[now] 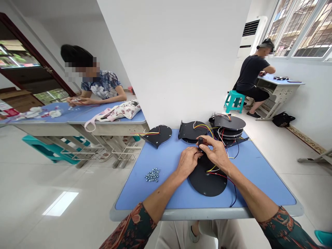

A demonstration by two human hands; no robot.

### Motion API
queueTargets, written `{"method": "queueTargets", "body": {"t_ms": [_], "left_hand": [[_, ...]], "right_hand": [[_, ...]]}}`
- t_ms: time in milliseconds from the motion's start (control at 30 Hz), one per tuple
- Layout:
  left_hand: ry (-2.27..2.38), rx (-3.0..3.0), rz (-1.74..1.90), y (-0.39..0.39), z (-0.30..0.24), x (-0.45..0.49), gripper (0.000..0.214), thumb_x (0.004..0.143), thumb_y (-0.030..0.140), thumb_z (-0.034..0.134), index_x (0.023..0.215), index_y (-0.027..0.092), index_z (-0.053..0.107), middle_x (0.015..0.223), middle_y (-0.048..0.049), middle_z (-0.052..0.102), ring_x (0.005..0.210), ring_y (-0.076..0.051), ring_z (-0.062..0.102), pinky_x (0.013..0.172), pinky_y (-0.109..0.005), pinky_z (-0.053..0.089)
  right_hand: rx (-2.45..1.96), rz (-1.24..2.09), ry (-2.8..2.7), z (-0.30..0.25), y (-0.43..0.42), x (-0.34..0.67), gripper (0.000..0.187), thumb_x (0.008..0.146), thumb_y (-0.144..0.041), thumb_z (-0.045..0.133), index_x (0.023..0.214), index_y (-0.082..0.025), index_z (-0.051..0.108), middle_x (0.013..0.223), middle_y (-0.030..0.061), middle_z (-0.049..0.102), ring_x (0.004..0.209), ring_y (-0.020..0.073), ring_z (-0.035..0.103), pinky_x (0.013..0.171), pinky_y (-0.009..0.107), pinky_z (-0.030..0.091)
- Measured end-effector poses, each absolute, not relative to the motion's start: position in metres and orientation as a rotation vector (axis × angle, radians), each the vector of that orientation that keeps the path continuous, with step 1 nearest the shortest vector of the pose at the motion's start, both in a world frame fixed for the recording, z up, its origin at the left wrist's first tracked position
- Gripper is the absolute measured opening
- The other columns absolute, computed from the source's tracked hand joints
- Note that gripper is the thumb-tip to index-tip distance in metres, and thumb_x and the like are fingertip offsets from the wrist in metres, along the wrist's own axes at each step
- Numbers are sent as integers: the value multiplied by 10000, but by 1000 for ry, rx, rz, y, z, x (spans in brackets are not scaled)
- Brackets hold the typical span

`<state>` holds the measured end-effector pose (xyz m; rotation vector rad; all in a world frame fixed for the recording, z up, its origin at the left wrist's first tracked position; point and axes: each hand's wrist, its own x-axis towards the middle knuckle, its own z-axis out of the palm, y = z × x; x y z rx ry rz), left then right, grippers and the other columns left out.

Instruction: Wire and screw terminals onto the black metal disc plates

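Observation:
A round black metal plate [207, 183] with red, yellow and white wires lies in front of me on the blue table. At its far end, my right hand [215, 154] grips a short upright black handle [200, 141], which looks like a screwdriver's; its tip is hidden. Close against it on the left, my left hand [188, 160] is bent with fingertips pressed together low at the plate. What those fingers pinch is covered. To the left sits a small pile of silvery screws [152, 175].
Behind my hands are another wired black plate [193, 130] and a stack of such plates [230, 123]. One more plate [160, 135] is at the far left corner of the blue table [166, 193]. A white pillar [178, 69] rises beyond. Two people sit at other desks.

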<state>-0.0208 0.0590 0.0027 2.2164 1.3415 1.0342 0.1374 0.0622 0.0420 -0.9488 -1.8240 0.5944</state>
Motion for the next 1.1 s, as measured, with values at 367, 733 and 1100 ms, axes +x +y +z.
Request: {"method": "queueTargets", "body": {"t_ms": [367,733,1100], "left_hand": [[1303,2227,1055,59,0,-20,139,950,134,578,892,186,693,947,-52,754,924,-221,686,864,-335,529],[1356,2380,943,59,-10,-16,21,938,162,629,928,171,614,971,-86,702,950,-256,649,879,-408,539],[1285,2447,1006,64,-12,-21,154,1018,159,456,975,175,603,937,-93,702,890,-241,654,829,-373,525]], "right_hand": [[-947,351,-1768,43,63,135,114,880,-287,647,941,-216,712,847,45,737,764,202,669,747,336,557],[-855,300,-1829,43,61,134,90,896,-200,588,858,-208,669,803,36,693,753,191,645,741,312,504],[-746,804,-1836,43,73,148,291,955,-446,606,1014,-187,726,927,66,754,863,207,699,830,353,558]]}}
